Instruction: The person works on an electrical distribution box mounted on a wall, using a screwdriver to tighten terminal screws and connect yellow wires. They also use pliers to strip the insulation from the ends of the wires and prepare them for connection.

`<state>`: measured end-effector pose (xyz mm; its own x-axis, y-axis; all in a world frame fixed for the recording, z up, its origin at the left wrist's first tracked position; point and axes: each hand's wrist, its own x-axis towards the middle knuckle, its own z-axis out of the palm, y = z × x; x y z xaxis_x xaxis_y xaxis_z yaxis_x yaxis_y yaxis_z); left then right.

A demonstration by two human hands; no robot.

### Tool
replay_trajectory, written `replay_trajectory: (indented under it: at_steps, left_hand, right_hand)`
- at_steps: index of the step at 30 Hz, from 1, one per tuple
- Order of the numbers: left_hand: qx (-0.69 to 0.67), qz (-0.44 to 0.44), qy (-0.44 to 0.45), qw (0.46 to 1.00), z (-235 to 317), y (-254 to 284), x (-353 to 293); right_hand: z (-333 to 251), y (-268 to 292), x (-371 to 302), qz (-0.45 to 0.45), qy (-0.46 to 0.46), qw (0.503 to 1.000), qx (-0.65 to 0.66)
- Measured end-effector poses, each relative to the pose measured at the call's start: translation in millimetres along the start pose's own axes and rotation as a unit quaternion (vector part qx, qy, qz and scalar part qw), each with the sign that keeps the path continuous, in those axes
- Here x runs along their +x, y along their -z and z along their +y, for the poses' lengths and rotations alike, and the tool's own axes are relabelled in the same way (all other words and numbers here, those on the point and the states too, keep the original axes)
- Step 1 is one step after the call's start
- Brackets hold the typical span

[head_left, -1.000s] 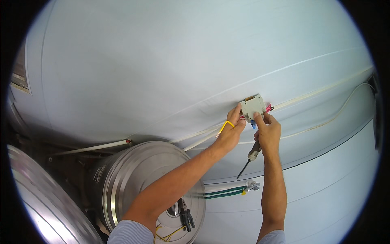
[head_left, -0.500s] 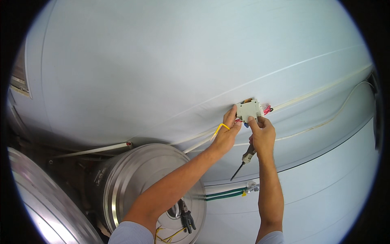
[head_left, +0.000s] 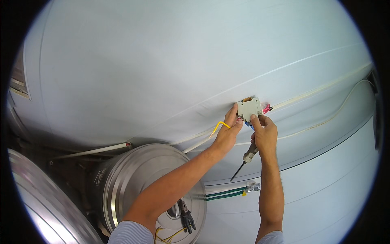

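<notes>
A pale grey circuit breaker is held up against the light wall, its flat side toward me. My left hand is closed on its left edge, thumb over reddish wires at its lower corner. A bent yellow wire sticks out by that thumb. My right hand pinches the breaker's lower right part between thumb and fingers. Its lower fingers also keep a screwdriver, shaft pointing down and left. Red wires show at the breaker's right side, and a bit of blue beneath it.
Below left stands a steel drum with dark-handled pliers and yellow wire pieces on its lid. Two green hoses run to a metal valve. White trunking and a loose white cable follow the wall.
The breaker has tilted a little in my fingers, and more blue shows beneath it. My right hand and the screwdriver have shifted slightly right.
</notes>
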<state>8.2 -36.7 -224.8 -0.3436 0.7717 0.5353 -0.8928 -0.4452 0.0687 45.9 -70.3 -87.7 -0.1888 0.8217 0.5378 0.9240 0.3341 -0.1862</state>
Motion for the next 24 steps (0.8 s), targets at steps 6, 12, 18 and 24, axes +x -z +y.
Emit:
replay_trajectory:
  at_steps: [6,12,18,24]
  left_hand:
    - [-0.005,0.001,0.005,1.000,-1.4,-0.8,-0.4]
    - [-0.010,-0.007,-0.004,1.000,3.4,-0.3,-3.9]
    - [0.039,0.008,-0.028,0.999,8.6,-6.1,-8.9]
    - [0.107,0.023,-0.069,0.992,8.3,-12.3,-5.4]
  right_hand:
    - [0.4,1.2,0.2,0.008,-0.030,0.998,0.049]
    - [-0.6,2.3,-1.5,0.008,-0.026,0.997,0.077]
    - [-3.9,2.1,-6.3,0.009,-0.008,0.995,0.101]
    - [-1.2,2.0,-5.7,-0.005,-0.021,0.989,0.149]
